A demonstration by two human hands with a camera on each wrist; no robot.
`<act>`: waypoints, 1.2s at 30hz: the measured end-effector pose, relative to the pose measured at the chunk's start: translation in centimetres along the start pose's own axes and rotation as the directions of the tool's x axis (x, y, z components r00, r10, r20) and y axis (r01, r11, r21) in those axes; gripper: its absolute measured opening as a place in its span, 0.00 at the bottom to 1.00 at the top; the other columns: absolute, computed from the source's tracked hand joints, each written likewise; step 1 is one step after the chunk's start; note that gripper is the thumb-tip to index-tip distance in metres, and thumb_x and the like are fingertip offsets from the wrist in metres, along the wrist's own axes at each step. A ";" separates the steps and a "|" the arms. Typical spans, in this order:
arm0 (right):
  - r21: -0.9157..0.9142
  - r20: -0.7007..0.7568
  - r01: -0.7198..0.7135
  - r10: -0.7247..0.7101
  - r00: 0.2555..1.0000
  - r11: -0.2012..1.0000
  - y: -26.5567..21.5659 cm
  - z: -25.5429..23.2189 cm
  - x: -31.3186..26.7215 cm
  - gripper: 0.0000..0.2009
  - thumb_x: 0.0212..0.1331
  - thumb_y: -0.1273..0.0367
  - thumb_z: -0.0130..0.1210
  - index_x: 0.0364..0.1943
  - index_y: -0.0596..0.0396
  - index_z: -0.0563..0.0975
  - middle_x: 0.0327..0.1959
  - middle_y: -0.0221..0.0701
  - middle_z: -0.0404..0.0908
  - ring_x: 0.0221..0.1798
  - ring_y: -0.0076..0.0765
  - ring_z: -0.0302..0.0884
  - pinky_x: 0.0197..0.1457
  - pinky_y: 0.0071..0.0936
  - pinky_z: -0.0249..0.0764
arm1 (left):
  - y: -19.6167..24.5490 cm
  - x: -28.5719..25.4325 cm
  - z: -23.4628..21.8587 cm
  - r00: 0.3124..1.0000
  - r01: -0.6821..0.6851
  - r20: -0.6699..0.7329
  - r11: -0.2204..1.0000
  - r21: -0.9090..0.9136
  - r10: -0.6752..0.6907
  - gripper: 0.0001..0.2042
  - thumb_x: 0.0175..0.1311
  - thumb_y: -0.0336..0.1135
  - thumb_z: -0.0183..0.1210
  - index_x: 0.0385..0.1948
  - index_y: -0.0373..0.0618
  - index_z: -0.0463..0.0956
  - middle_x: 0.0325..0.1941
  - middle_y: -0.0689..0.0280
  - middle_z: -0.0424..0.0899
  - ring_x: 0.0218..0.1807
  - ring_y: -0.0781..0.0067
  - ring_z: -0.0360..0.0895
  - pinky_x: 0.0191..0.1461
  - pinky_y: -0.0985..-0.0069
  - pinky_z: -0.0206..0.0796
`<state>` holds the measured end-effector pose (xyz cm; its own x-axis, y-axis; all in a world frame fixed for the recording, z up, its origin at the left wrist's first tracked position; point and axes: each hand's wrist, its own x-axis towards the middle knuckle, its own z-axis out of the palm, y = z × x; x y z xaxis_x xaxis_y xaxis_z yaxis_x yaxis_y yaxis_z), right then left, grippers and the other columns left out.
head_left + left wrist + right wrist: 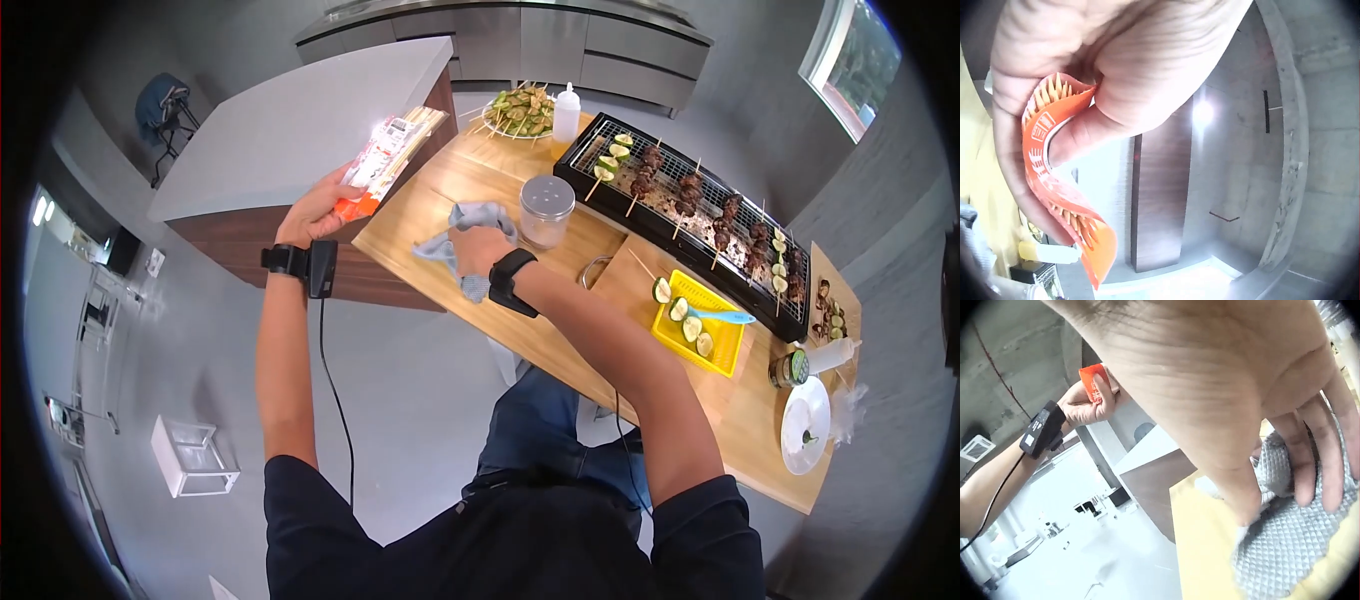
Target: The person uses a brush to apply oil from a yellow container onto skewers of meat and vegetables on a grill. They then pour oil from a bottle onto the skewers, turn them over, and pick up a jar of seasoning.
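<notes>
My left hand [316, 208] grips a packet of wooden skewers [383, 160] and holds it up past the table's left end. In the left wrist view the pointed skewer tips show inside the bent orange end of the wrapper [1105, 247], with the thumb pressed into its side. On the tabletop, my right hand [478, 249] holds a crumpled grey cloth [487, 213]. Seen from the right wrist, thumb and fingers bunch the waffle-textured cloth [1288, 547] against the wood. Just right of this hand stands a clear jar with a perforated lid [547, 200].
A black grill [690, 205] carries meat and vegetable skewers. Behind the jar are a squeeze bottle [566, 115] and a plate of vegetable skewers [520, 110]. A yellow basket [730, 350] holds sliced vegetables and a blue brush. Farther right lies a white plate [800, 440]. A grey counter [300, 120] stands left.
</notes>
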<state>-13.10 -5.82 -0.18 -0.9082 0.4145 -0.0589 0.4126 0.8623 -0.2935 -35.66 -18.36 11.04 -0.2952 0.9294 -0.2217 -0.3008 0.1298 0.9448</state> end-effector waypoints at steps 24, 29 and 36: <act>0.055 -0.576 0.010 0.024 0.817 0.998 3.1 -7.5 2.2 0.07 0.52 0.72 0.52 0.31 0.62 0.77 0.32 0.52 0.80 0.38 0.56 0.80 0.42 0.45 0.77 | -10.0 0.3 -3.0 0.982 0.060 0.187 0.992 -0.110 -0.038 0.32 0.64 0.17 0.51 0.70 0.39 0.52 0.66 0.54 0.68 0.63 0.64 0.73 0.65 0.69 0.69; 0.099 -0.584 0.074 -0.002 0.812 0.992 8.9 -13.4 -4.1 0.08 0.52 0.72 0.51 0.31 0.62 0.79 0.32 0.51 0.82 0.40 0.59 0.80 0.45 0.47 0.76 | -10.0 3.8 -0.3 0.973 0.093 0.216 0.995 -0.027 -0.085 0.32 0.64 0.17 0.51 0.71 0.41 0.53 0.68 0.56 0.68 0.65 0.67 0.71 0.66 0.73 0.65; 0.222 -0.446 -0.164 0.250 0.859 0.961 13.0 -18.7 -20.5 0.15 0.60 0.70 0.52 0.50 0.61 0.77 0.32 0.40 0.84 0.32 0.35 0.83 0.36 0.31 0.76 | -10.3 5.5 2.3 0.955 0.155 0.189 0.930 0.333 -0.227 0.33 0.62 0.24 0.58 0.70 0.45 0.58 0.64 0.64 0.72 0.62 0.75 0.72 0.62 0.77 0.66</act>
<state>12.22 2.36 15.08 -0.6458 0.7013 0.3019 0.5297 0.6963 -0.4843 -32.06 -13.78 0.67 -0.0424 0.9239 -0.3803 -0.0235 0.3796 0.9248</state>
